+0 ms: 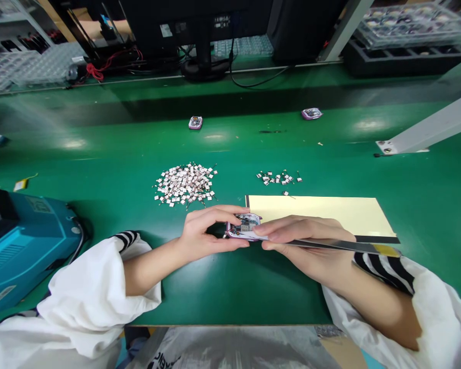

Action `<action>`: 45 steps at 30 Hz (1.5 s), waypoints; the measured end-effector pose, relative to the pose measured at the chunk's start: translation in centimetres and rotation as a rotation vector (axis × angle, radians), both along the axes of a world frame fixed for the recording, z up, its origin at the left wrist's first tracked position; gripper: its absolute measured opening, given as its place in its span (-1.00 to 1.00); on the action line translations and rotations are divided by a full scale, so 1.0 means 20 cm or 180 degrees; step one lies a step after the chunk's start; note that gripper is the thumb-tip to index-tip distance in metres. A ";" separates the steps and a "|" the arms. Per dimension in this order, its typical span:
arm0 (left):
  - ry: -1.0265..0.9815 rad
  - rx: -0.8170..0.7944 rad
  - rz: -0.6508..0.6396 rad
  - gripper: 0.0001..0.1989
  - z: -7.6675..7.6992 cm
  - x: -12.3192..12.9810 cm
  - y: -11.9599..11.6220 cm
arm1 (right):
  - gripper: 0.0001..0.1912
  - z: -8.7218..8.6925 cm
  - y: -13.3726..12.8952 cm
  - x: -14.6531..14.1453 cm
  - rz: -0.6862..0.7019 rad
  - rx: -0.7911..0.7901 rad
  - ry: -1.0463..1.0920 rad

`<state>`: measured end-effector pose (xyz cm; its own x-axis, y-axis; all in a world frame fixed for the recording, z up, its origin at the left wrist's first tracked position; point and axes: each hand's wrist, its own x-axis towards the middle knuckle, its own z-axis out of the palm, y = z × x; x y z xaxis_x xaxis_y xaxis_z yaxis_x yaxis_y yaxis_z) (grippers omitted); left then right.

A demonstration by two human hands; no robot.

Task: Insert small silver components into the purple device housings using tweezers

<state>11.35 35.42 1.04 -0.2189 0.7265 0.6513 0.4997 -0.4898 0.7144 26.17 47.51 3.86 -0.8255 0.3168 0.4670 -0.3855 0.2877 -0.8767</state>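
Between the thumb and fingers of my left hand is a small purple-rimmed device with its circuit parts facing up. My right hand is closed around a long thin metal tool with a yellow patch near its rear end. The tool's front end and my right fingertips are at the device's right side; the exact contact is hard to tell. Beyond my right hand lies a pale yellow sheet with dark end strips. A large pile of small white parts and a smaller group lie farther back.
A teal machine stands at the left. Two more purple-rimmed devices lie toward the back. A monitor stand is behind them. At the right, a white metal post slants to the green table.
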 end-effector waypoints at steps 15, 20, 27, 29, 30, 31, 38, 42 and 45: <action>0.0660 0.0198 0.0308 -0.73 0.04 0.01 -0.01 | -0.70 0.04 -0.01 0.00 -0.0081 0.0326 0.0240; 0.1129 0.0282 0.0467 -0.74 0.06 0.01 -0.02 | -0.69 0.03 -0.02 0.00 -0.0103 0.0167 0.0229; 0.1342 0.0341 0.0529 -0.76 0.05 0.00 -0.01 | -0.69 0.00 -0.02 0.00 -0.0196 0.0020 0.0287; 0.1351 0.0344 0.0503 -0.75 0.05 -0.01 -0.01 | -0.71 0.01 -0.01 0.00 -0.0168 0.0046 0.0258; 0.1337 0.0336 0.0502 -0.75 0.05 -0.01 -0.01 | -0.72 0.01 -0.01 0.00 -0.0152 0.0077 0.0244; 0.1324 0.0328 0.0492 -0.75 0.05 -0.01 -0.02 | -0.73 0.01 -0.01 0.00 -0.0143 0.0116 0.0243; 0.1303 0.0273 0.0470 -0.75 0.03 -0.01 -0.02 | -0.81 0.03 -0.01 -0.01 -0.0166 0.0227 0.0323; 0.1286 0.0278 0.0486 -0.76 0.04 -0.01 -0.02 | -0.79 0.03 0.00 -0.01 -0.0111 0.0242 0.0286; 0.1256 0.0249 0.0474 -0.76 0.04 -0.02 -0.01 | -0.78 0.02 0.00 -0.02 -0.0093 0.0264 0.0308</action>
